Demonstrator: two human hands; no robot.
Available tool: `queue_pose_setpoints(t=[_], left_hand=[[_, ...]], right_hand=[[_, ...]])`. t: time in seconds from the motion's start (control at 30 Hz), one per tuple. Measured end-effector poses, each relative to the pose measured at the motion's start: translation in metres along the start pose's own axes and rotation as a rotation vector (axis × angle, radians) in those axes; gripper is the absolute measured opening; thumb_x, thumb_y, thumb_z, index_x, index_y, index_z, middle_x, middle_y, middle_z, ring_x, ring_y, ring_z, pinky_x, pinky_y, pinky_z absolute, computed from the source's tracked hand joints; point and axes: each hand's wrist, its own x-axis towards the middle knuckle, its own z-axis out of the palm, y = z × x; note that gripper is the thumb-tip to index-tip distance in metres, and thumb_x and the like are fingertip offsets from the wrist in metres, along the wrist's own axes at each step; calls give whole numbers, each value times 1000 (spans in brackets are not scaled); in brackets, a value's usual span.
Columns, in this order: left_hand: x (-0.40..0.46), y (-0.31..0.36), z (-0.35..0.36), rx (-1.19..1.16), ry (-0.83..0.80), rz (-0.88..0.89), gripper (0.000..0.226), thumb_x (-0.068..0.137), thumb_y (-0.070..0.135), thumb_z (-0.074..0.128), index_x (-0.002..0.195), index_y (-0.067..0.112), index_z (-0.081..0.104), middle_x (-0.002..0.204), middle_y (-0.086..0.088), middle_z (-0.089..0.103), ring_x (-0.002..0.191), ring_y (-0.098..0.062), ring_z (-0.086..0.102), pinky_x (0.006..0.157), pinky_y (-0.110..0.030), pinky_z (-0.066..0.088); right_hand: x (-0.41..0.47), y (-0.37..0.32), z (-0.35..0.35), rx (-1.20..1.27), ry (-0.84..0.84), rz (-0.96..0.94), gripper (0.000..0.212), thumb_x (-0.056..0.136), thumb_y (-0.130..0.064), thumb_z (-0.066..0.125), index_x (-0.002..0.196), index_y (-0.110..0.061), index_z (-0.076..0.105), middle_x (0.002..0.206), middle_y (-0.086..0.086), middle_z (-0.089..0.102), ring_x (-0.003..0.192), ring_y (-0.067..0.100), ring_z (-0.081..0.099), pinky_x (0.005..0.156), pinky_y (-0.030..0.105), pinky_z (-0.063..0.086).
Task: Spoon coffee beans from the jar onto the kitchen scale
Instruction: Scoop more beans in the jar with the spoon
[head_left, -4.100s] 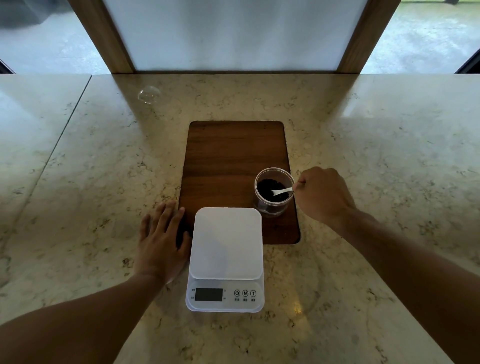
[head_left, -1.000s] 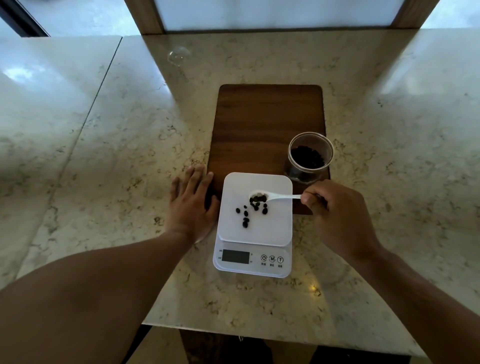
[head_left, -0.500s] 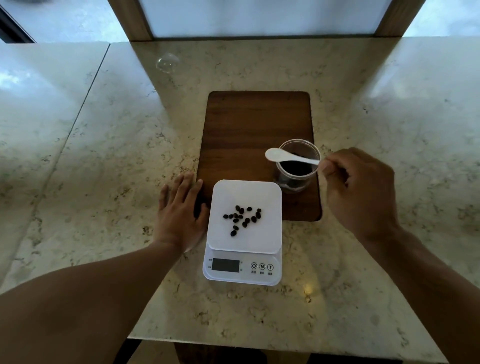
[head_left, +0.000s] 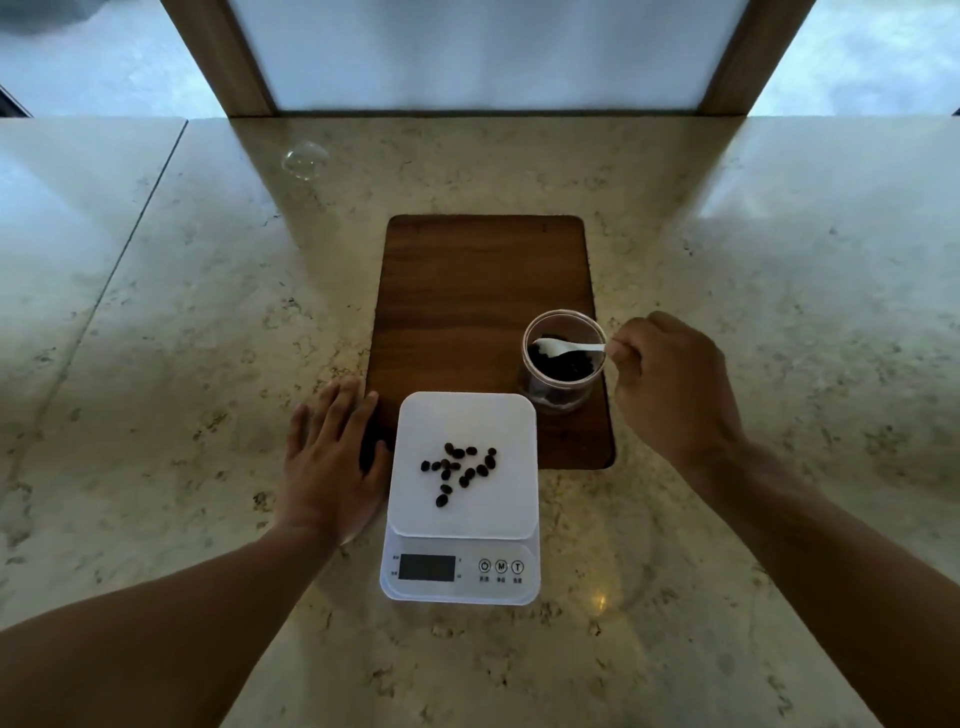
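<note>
A white kitchen scale (head_left: 498, 415) sits at the near end of a wooden board, with several dark coffee beans (head_left: 460, 470) scattered on its platform. Just behind it to the right, a clear glass jar (head_left: 563, 400) holds more beans. My right hand (head_left: 670, 384) pinches the handle of a white spoon (head_left: 566, 347), whose bowl dips inside the jar's mouth among the beans. My left hand (head_left: 332, 462) lies flat on the counter, fingers spread, touching the scale's left side.
The dark wooden board (head_left: 478, 301) lies on a marble counter (head_left: 208, 338). A small clear glass object (head_left: 305, 158) rests far left near the back. A window with wooden frame posts runs behind the counter. The counter's near edge is out of view.
The spoon emptied its beans onto the scale, then travelled back right and dropped into the jar. More beans lie on the platform. My left hand stayed put.
</note>
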Motion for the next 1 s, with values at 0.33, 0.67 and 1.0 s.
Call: queue_pose_setpoints(t=[0.33, 0.67, 1.0], left_hand=[[1, -1, 2, -9, 5, 4, 65, 92, 48, 26, 151, 20, 32, 164, -5, 22, 153, -18, 5, 123, -49, 7], [1, -1, 3, -1, 5, -1, 65, 92, 48, 25, 151, 21, 32, 164, -6, 23, 153, -19, 7, 123, -49, 7], [0, -2, 3, 21, 2, 10, 65, 93, 48, 25, 151, 20, 32, 163, -7, 24, 153, -20, 7, 123, -49, 8]], right_hand=[[9, 8, -16, -44, -122, -195, 10, 90, -7, 61, 83, -6, 69, 73, 5, 56, 58, 18, 46, 52, 23, 29], [29, 7, -30, -214, -131, -137, 10, 86, -10, 60, 81, -8, 68, 73, 5, 56, 58, 20, 46, 55, 27, 32], [28, 0, -7, -63, -220, 134, 24, 90, -18, 53, 86, -11, 77, 81, 8, 73, 70, 22, 63, 63, 26, 43]])
